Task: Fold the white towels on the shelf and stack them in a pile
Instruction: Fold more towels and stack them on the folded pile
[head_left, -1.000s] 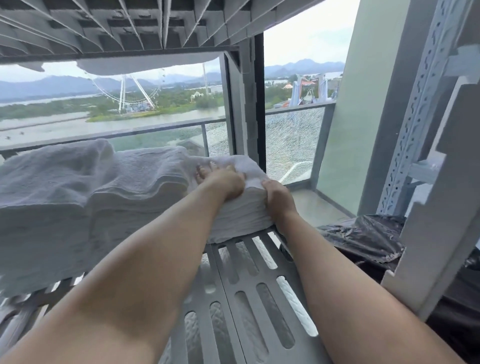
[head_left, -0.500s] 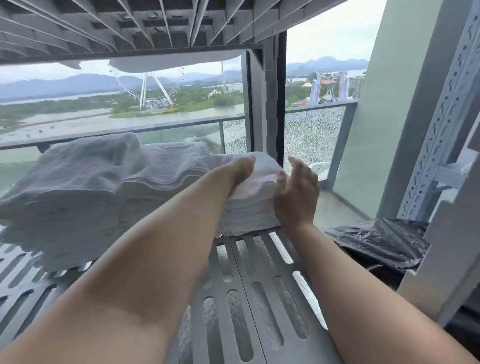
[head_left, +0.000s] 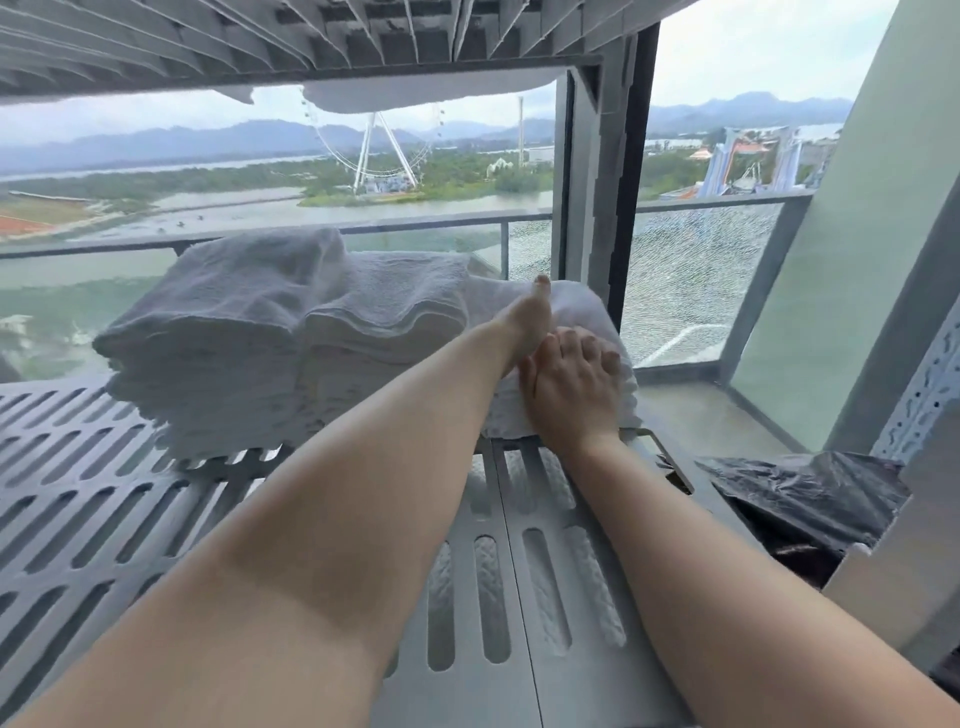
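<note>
Left hand (head_left: 527, 322) is lying flat atop the small folded white terry towel pile (head_left: 582, 309), right hand (head_left: 571, 395) pressing spread-fingered against its six o'clock face.

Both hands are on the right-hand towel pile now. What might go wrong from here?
1. The right pile sits at the right end of the shelf, with the right hand pressing its front and the left hand flat on top. A sideways shove might tip it toward the black bag.
2. The left pile looks rumpled and uneven on top, so jolting the shelf may slide its upper towels off.
</note>
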